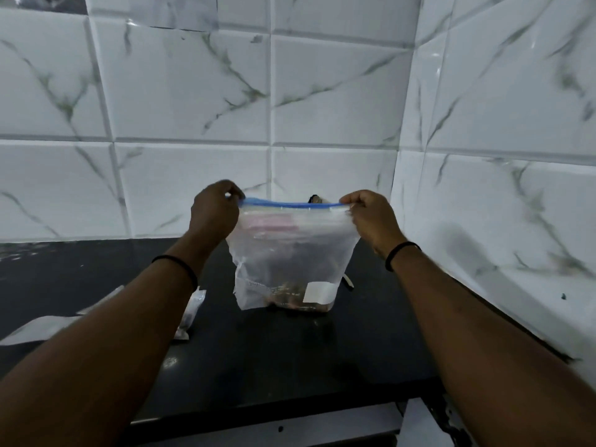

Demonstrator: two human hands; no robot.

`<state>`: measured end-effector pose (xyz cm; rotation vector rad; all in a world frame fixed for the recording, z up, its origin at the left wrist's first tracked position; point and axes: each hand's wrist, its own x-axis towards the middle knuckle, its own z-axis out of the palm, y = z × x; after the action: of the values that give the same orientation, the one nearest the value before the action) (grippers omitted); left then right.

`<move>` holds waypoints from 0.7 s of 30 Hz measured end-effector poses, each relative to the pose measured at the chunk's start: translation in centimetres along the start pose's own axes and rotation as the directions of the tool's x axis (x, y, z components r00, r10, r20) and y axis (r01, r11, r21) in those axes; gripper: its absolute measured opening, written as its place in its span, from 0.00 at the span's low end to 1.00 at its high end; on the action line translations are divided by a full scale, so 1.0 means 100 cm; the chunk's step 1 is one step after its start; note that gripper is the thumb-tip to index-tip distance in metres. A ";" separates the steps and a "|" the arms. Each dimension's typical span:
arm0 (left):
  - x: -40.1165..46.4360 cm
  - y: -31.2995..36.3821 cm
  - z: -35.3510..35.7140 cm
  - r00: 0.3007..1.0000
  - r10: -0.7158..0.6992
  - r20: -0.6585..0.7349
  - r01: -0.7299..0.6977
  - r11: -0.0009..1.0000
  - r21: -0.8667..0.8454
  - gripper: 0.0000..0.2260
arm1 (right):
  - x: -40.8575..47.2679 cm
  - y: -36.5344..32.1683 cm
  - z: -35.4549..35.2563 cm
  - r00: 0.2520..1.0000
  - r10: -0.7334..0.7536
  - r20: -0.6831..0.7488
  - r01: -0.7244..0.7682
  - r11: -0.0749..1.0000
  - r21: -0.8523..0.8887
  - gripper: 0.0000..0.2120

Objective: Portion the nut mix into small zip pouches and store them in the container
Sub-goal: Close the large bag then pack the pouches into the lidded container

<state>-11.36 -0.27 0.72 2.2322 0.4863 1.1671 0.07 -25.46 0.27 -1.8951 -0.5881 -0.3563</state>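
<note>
A person holds up a big clear zip bag [292, 253] over the black table [258, 350]. The bag is see-through and a bit foggy, with a blue zip strip [290, 205] running along its top edge. The strip looks pulled flat and straight between the two hands. Some brown nut mix [290, 298] sits at the very bottom of the bag, and the rest of the bag looks mostly empty. A white label [319, 291] is stuck low on the front, near the right corner. Something pink shows faintly through the upper part, but it is too blurry to tell what it is.

The left hand [214, 209] pinches the left end of the blue strip, with its fingers curled tight on the corner. The right hand [371, 217] pinches the right end the same way. The bottom of the bag is at or just above the table; I cannot tell which.

Small clear pouches [190, 314] lie on the table to the left, partly hidden by the left arm. White marble tiles [193, 91] cover the wall behind.
</note>
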 end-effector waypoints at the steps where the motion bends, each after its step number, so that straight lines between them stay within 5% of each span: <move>1: 0.000 -0.006 0.001 0.997 -0.038 0.074 0.031 0.995 0.099 0.10 | -0.004 0.002 -0.001 0.997 -0.015 0.071 0.023 0.992 -0.121 0.11; 5: 0.005 -0.019 -0.001 0.933 -0.139 0.333 -0.034 0.886 0.463 0.09 | -0.013 0.014 -0.009 0.956 -0.061 0.288 0.148 0.945 -0.291 0.24; 9: 0.010 -0.017 -0.006 0.906 -0.162 0.391 -0.115 0.795 0.596 0.08 | -0.013 0.010 -0.016 0.895 -0.106 0.434 0.269 0.904 -0.334 0.37; 14: 0.011 -0.009 -0.014 0.881 -0.176 0.439 -0.144 0.784 0.604 0.11 | -0.021 -0.007 -0.012 0.764 -0.038 0.644 0.355 0.858 -0.371 0.37; 17: -0.002 0.008 -0.024 0.833 -0.168 0.527 -0.208 0.788 0.580 0.22 | -0.020 -0.010 -0.006 0.751 -0.030 0.659 0.410 0.804 -0.431 0.28; 21: -0.029 0.028 -0.041 0.658 0.017 0.753 -0.254 0.946 0.201 0.38 | -0.019 -0.012 -0.003 0.759 -0.077 0.646 0.450 0.780 -0.435 0.14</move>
<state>-16.25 -2.77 2.58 2.7841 0.1377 0.1355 -2.21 -25.82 0.38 -2.5323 -1.3311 -0.1036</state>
